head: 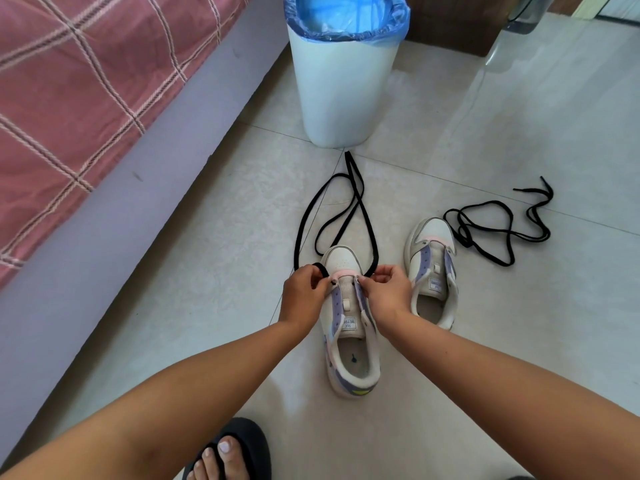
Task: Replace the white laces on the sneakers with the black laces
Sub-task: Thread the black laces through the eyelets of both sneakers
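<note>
Two white, lilac and pink sneakers stand on the tiled floor without white laces. The near sneaker lies between my hands. A black lace loops on the floor beyond its toe, both ends running back to the lowest eyelets. My left hand pinches one strand at the left eyelet. My right hand pinches the other strand at the right eyelet. The second sneaker stands to the right, unlaced. A second black lace lies loose in a tangle beside it.
A white bin with a blue liner stands just beyond the lace loop. A bed with a pink checked cover runs along the left. My foot in a black sandal is at the bottom edge. A brown cabinet base stands behind the bin.
</note>
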Motion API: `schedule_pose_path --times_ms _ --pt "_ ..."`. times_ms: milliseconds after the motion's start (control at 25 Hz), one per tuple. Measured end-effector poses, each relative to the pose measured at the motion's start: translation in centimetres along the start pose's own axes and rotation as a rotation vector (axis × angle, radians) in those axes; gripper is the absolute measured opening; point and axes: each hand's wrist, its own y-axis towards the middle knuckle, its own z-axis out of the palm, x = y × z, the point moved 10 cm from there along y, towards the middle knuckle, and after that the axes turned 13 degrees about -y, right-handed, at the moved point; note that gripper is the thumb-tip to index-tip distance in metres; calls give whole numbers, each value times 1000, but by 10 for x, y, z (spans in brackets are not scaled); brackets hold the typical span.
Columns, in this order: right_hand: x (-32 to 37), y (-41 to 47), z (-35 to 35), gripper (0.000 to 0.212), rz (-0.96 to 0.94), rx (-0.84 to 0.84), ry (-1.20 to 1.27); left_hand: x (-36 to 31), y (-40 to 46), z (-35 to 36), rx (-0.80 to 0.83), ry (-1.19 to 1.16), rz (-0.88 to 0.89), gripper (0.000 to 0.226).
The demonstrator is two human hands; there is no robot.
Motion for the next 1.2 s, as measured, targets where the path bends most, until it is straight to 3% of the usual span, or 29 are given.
schedule_pose_path --times_ms 240,440,520,640,760,880,1000,1080,1200 --pt "2 -4 -1 21 13 -54 -6 -15 -6 12 169 207 237 12" --pt "9 -10 -7 24 -28 -110 -51 -19 -15 9 54 181 156 11" --pt "29 -17 -9 24 -230 -115 -197 -20 -31 24 87 318 150 25" --pt "53 -42 14 26 -641 -46 -649 -5 -54 47 220 583 19 65" --pt "44 -56 34 34 -780 23 -932 -5 -51 48 236 691 -35 71" --pt "42 -49 26 32 -704 68 -814 -8 -37 39 238 556 -49 60" --pt "42 -31 14 22 -524 139 -643 6 -22 24 319 183 -156 55" --pt "47 -30 13 18 -545 137 -694 8 -16 13 313 24 -168 46" --pt "50 -34 13 25 -635 27 -898 8 -20 11 295 10 -148 48"
